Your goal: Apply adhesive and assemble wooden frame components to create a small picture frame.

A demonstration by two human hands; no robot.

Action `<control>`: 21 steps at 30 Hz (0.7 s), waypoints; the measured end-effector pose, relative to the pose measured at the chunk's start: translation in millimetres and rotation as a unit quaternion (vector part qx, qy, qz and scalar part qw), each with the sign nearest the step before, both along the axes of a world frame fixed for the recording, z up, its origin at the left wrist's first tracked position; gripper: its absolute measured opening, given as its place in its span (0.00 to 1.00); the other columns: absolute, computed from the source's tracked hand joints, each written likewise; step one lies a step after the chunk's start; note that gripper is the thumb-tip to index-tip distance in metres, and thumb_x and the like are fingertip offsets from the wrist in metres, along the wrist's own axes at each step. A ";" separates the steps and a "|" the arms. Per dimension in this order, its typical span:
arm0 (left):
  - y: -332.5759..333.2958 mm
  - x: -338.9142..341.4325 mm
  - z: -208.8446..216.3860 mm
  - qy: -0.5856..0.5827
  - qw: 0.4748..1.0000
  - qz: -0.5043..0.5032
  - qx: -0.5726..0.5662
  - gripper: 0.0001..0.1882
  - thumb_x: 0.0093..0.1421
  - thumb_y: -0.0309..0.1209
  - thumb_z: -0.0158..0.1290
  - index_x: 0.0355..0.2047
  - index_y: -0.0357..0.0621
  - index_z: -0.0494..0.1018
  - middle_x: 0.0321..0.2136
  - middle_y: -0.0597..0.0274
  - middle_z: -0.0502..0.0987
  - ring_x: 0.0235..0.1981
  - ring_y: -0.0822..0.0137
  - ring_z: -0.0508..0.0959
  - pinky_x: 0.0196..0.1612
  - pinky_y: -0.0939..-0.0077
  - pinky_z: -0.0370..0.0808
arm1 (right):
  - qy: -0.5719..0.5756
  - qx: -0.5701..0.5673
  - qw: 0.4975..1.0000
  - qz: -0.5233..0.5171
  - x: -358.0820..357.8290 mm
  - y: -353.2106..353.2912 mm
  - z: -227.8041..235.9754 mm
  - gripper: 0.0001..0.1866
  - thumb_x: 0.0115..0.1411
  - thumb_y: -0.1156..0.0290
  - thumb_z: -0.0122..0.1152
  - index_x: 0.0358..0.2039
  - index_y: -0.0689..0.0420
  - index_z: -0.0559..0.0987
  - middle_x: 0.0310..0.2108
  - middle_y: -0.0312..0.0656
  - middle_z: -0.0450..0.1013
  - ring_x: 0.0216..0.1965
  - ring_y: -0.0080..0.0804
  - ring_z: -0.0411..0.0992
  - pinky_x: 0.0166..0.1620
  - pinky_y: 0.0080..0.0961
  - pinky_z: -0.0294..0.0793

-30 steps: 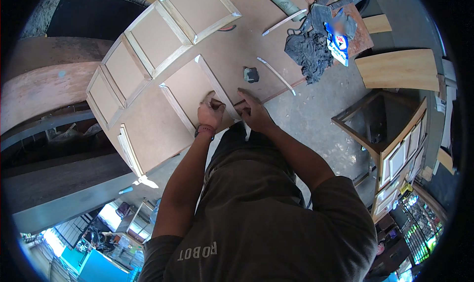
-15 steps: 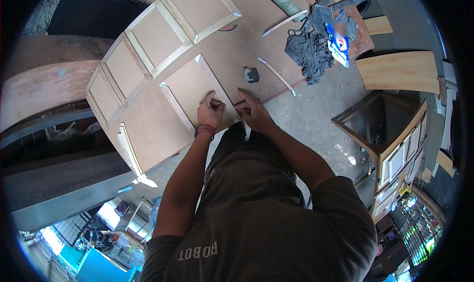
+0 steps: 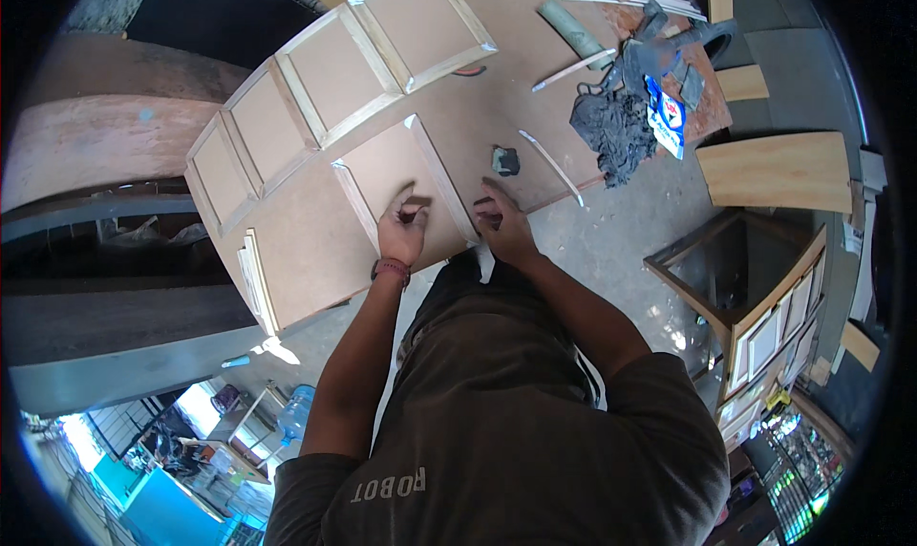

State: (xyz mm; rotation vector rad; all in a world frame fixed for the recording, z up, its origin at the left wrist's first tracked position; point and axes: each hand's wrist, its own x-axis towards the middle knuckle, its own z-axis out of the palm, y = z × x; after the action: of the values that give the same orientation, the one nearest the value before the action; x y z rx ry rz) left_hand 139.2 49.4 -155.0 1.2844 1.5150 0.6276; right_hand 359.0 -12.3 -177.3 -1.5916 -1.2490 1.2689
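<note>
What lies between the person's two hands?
A pale wooden strip runs between the left hand and the right hand; the head view shows it.

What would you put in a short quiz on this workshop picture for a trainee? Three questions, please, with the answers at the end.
1. What runs between the left hand and the right hand?
A) a green roll
B) a pale strip
C) a clear blue bottle

2. True or false: in the picture, the crumpled dark cloth lies left of the blue-and-white packet.

3. Which wrist wears the reddish band?

Key: 1. B; 2. True; 3. The left.
</note>
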 end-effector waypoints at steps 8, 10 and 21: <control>-27.8 -79.8 -6.0 0.075 0.984 0.132 0.090 0.21 0.61 0.22 0.57 0.55 0.34 0.74 0.36 0.61 0.80 0.37 0.73 0.79 0.45 0.77 0.76 | -0.118 0.056 0.991 0.000 -29.4 21.1 -5.2 0.36 0.55 0.68 0.70 0.63 0.61 0.68 0.47 0.49 0.77 0.48 0.40 0.77 0.51 0.34 0.77; -38.6 -98.0 -16.8 0.117 0.976 0.157 0.093 0.22 0.61 0.27 0.60 0.55 0.33 0.73 0.37 0.60 0.80 0.36 0.72 0.78 0.43 0.77 0.77 | -0.130 0.065 0.989 0.010 -33.5 25.3 -5.8 0.37 0.55 0.67 0.71 0.63 0.61 0.67 0.47 0.49 0.77 0.47 0.40 0.77 0.51 0.33 0.77; -65.2 -105.4 -30.4 0.045 0.985 0.160 0.048 0.22 0.66 0.33 0.56 0.56 0.33 0.73 0.35 0.61 0.82 0.39 0.70 0.80 0.49 0.74 0.76 | -0.123 0.080 0.989 0.029 -36.9 26.2 4.7 0.39 0.54 0.67 0.71 0.65 0.62 0.65 0.41 0.50 0.78 0.39 0.40 0.78 0.46 0.34 0.77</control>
State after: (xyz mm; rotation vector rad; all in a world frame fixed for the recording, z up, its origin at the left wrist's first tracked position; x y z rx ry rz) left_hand 33.8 -15.7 -185.4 1.1609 1.8053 0.8666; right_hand 322.1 14.0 -172.6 -1.6395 -1.5191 1.0002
